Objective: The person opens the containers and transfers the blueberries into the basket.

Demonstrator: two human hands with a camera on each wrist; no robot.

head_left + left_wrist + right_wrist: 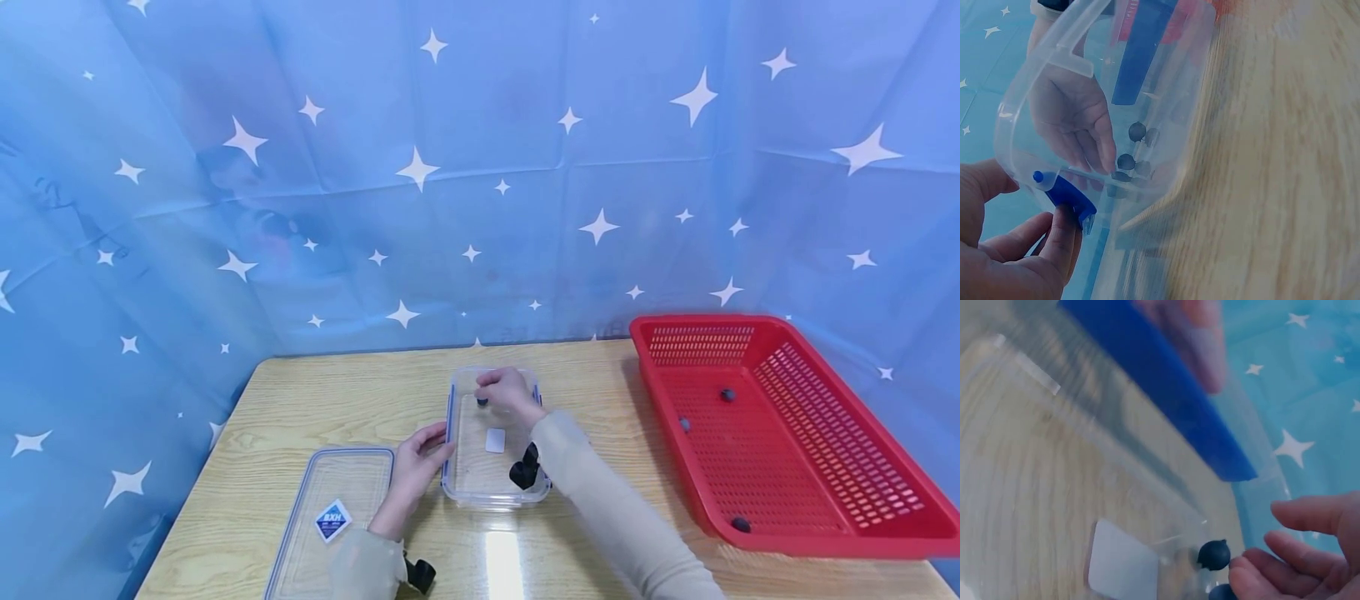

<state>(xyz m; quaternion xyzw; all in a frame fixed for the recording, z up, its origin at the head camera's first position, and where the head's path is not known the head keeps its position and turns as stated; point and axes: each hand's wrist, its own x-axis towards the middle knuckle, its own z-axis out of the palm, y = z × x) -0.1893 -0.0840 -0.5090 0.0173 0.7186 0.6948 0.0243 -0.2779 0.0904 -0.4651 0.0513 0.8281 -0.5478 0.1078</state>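
A clear plastic food container with blue latches stands mid-table. My left hand is at its left side; in the left wrist view, thumb and fingers close round the edge by a blue latch. My right hand reaches down inside the far end, thumb apart and fingers loosely bent. Right at its fingertips, in the right wrist view, lies a small dark blueberry-like ball. A few such balls show through the container wall in the left wrist view.
A clear lid with blue edging and a BXH label lies at the left front. On the right stands a red slotted basket with 3 dark balls in it. A starred blue curtain hangs behind the table.
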